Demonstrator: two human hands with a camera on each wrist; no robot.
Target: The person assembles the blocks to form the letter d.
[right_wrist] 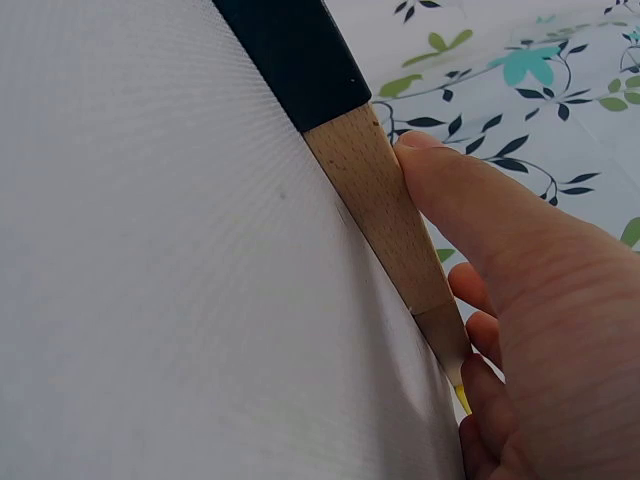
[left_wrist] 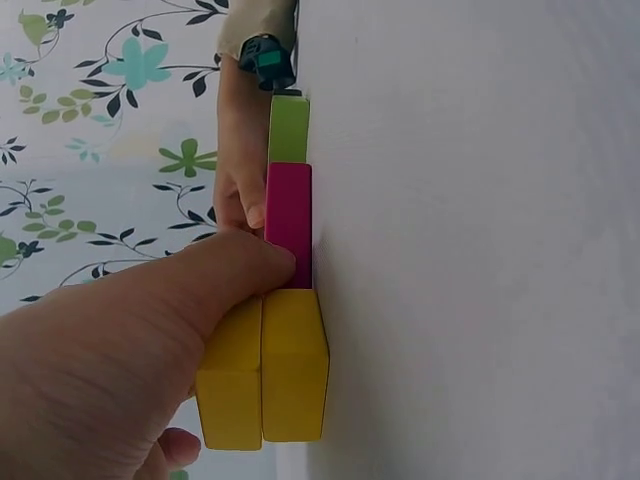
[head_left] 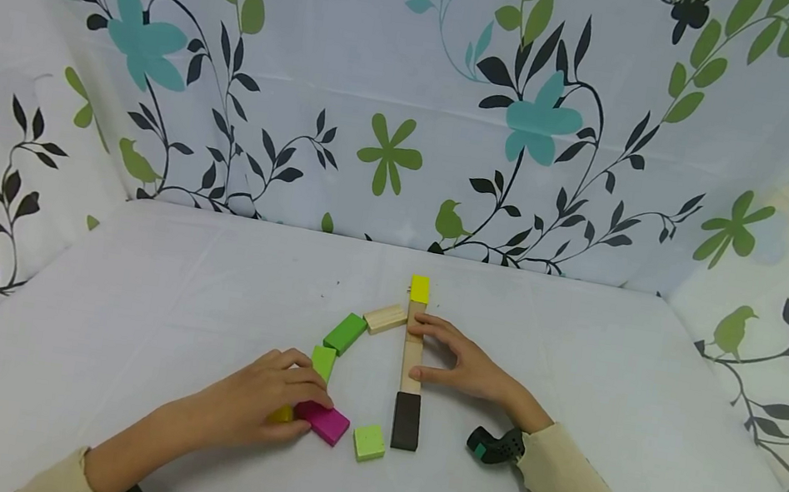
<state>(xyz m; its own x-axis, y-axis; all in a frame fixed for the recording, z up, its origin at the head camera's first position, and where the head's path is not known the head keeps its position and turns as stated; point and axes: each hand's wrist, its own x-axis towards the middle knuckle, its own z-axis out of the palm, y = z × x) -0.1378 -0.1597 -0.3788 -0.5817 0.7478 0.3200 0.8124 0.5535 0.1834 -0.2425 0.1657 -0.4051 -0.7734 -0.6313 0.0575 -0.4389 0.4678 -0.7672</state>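
In the head view my left hand [head_left: 270, 401] holds the magenta block [head_left: 327, 424] at its left end, with the thumb on the near side and fingers on the far side. Yellow blocks [left_wrist: 265, 375] lie by that thumb in the left wrist view, mostly hidden from above. My right hand [head_left: 464, 365] touches the straight row of blocks from its right side with thumb and fingertips. That row has a dark block [head_left: 406, 422] nearest, plain wooden blocks [right_wrist: 375, 195] in the middle and a bright yellow block [head_left: 420, 288] at the far end.
A curve of blocks bends left of the row: a plain wooden block [head_left: 385, 319], a green block [head_left: 345, 334] and a lime block [head_left: 323, 361]. Another lime block [head_left: 369, 443] lies between the magenta and dark blocks. Patterned cloth [head_left: 325, 93] rises behind the white table [head_left: 208, 279].
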